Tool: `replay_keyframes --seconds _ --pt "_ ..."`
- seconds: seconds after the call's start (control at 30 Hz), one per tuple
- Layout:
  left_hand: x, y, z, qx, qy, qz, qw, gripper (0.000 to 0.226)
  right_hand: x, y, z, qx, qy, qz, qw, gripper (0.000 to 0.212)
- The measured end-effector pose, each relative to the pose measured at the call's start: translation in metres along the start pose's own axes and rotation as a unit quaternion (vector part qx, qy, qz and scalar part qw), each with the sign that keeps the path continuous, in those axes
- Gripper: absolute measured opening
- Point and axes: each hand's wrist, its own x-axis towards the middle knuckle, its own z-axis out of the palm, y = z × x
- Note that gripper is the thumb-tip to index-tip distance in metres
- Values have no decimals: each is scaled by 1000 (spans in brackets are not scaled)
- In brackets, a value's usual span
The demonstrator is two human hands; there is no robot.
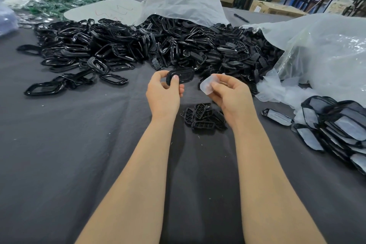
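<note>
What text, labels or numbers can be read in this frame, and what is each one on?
Nothing is legible.
Red handwritten strokes on the white plastic sheet: too blurred to read.
Label on the cardboard box: too small to read.
Pale marks on the black shell held in the left hand: too small to read.

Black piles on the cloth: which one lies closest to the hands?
The small pile of slotted black pieces, beside the right hand; the big heap behind and the wrapped stack at right lie farther off.
</note>
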Motion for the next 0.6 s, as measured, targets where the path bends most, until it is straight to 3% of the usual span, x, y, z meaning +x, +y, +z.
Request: replay_keyframes --seconds 0.23,0.5,0.6 --pt "-3 0 2 14 -15 10 1000 12 -4 -2 4 20 11 7 1000 11" --pt "-6 2 1 13 -17 17 1000 12 -8 -4 5 51 -53 21 997 22" --pt "-6 2 1 15 -18 16 1000 12 -9 -5 4 49 -58 26 997 9"
